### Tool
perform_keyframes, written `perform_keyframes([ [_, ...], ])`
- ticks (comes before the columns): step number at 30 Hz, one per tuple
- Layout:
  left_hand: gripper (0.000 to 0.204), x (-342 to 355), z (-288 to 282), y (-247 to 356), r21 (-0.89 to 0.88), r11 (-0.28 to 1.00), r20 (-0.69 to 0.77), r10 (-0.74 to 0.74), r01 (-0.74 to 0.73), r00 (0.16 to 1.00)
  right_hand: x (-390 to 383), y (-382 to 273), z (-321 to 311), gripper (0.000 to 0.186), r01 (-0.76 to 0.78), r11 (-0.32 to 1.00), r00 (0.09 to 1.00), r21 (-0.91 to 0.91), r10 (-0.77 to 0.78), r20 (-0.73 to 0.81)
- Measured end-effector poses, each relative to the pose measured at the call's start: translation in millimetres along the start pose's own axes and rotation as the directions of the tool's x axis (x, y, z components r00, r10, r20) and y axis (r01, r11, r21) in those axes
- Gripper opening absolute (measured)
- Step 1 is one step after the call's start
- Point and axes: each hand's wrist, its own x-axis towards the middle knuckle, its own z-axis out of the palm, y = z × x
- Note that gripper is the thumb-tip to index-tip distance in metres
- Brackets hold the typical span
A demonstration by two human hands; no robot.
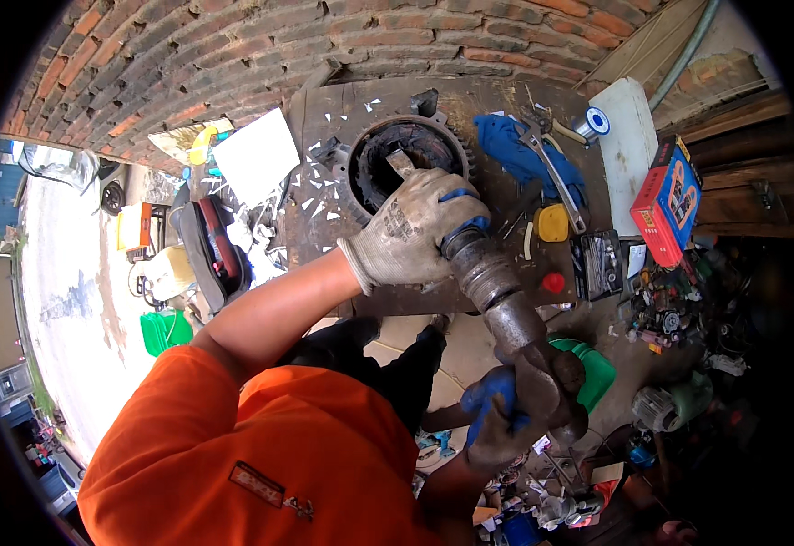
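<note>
My left hand [415,223], in a pale glove with a blue palm, is wrapped round the front end of a heavy, dirty metal power hammer [517,326]. My right hand [492,420], in a dark and blue glove, is closed round the rear of the same tool at the lower right. A flat metal chisel bit [400,164] shows just beyond my left hand, over the opening of a round motor housing [358,162]. The housing, blackened inside with a finned outer side, lies on the dark workbench [374,300]. My left hand hides its near right part.
Right of the housing lie a blue cloth [510,146], an adjustable wrench [556,177], a yellow lid [551,224] and a solder spool [592,122]. A red-blue box [667,202] stands farther right. White scraps [318,209] litter the bench's left; a brick wall [369,44] rises behind.
</note>
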Motion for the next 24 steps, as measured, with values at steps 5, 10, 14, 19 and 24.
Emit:
perform_keyframes([
  [5,0.052,-4,1,3,0.008,1.0,-0.014,0.013,-0.012,1.0,33,-31,-58,0.042,-0.232,0.654,0.913,0.72,0.403,-0.072],
  [10,0.051,-2,2,3,-0.04,0.999,0.001,-0.013,0.013,1.0,25,-1,-87,0.059,-0.311,0.42,0.929,0.853,0.323,0.18],
  [14,0.052,-1,-9,1,-0.041,0.999,-0.026,-0.002,0.001,1.0,18,-2,-29,0.048,-0.473,0.644,0.859,0.602,0.183,0.478],
  [19,0.052,-3,-4,4,-0.019,1.0,-0.005,0.012,-0.012,1.0,-10,-2,-26,0.055,-0.396,0.768,0.918,0.503,0.324,0.229],
  [24,0.045,2,-12,36,-0.091,0.989,-0.028,0.115,-0.117,0.993,-29,36,-64,0.062,-0.448,0.489,0.883,0.748,0.371,0.287],
])
